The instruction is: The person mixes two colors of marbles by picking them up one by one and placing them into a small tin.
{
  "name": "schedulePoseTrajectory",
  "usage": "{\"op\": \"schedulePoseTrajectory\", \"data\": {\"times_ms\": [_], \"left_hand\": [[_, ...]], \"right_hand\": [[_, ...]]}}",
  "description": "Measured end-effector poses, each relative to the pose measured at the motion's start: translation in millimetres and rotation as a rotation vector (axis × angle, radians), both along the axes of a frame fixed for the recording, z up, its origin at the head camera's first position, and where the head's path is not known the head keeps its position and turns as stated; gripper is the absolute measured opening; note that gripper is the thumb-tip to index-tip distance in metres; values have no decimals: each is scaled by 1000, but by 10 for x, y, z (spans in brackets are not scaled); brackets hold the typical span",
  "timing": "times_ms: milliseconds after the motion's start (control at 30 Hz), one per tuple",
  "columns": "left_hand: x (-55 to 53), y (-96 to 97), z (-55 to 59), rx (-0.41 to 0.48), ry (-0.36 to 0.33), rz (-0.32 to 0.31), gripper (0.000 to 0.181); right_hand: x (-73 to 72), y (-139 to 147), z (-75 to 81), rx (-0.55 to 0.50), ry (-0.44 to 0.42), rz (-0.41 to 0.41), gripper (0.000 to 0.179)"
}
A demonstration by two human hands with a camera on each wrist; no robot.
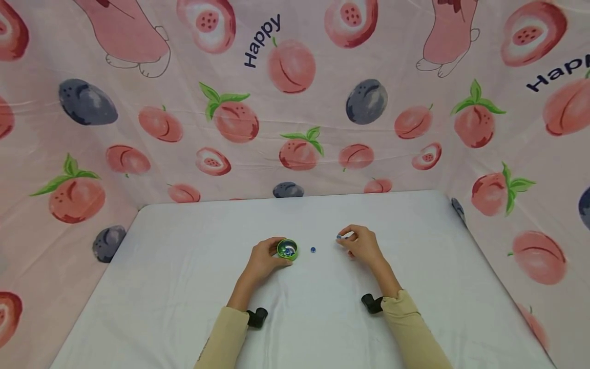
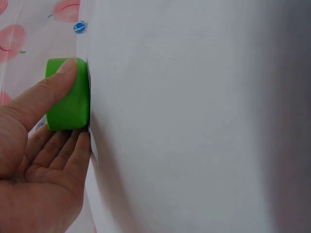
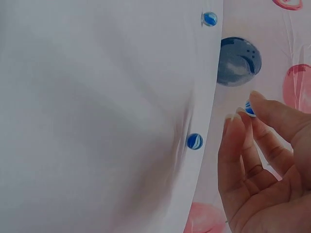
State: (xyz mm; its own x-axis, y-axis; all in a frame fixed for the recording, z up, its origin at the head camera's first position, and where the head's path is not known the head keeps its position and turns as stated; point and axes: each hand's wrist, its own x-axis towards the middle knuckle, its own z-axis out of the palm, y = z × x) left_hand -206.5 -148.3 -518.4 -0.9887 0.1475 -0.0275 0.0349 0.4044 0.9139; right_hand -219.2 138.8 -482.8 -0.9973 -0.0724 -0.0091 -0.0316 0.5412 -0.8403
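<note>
My left hand [image 1: 266,259] grips a small round green bowl [image 2: 68,94] on the white table, thumb on one side and fingers round the other. Inside the bowl in the head view, several blue glass marbles [image 1: 288,251] show. Between the hands one blue marble [image 1: 313,249] lies on the table. Over to the right, my right hand [image 1: 364,246] pinches a blue-and-white marble [image 3: 250,108] between thumb and fingertips, raised above the tabletop. In the right wrist view, two more marbles rest on the cloth, a lower marble [image 3: 195,141] and an upper marble [image 3: 210,19].
A white cloth [image 1: 304,318] with slight creases covers the table. Pink fruit-print curtain [image 1: 322,113] stands behind the table and along both sides. Black wrist cameras [image 1: 257,318] sit at both sleeve cuffs.
</note>
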Motion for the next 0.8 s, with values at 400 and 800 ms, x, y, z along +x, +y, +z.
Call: {"op": "schedulePoseTrajectory", "data": {"times_ms": [400,800], "left_hand": [[-7,-4,-14,-3,-7,1,63],[-6,-5,-2,10,-2,-4,65]], "right_hand": [[35,-212,38,-13,-10,31,16],[43,-458,80,-33,-17,73,15]]}}
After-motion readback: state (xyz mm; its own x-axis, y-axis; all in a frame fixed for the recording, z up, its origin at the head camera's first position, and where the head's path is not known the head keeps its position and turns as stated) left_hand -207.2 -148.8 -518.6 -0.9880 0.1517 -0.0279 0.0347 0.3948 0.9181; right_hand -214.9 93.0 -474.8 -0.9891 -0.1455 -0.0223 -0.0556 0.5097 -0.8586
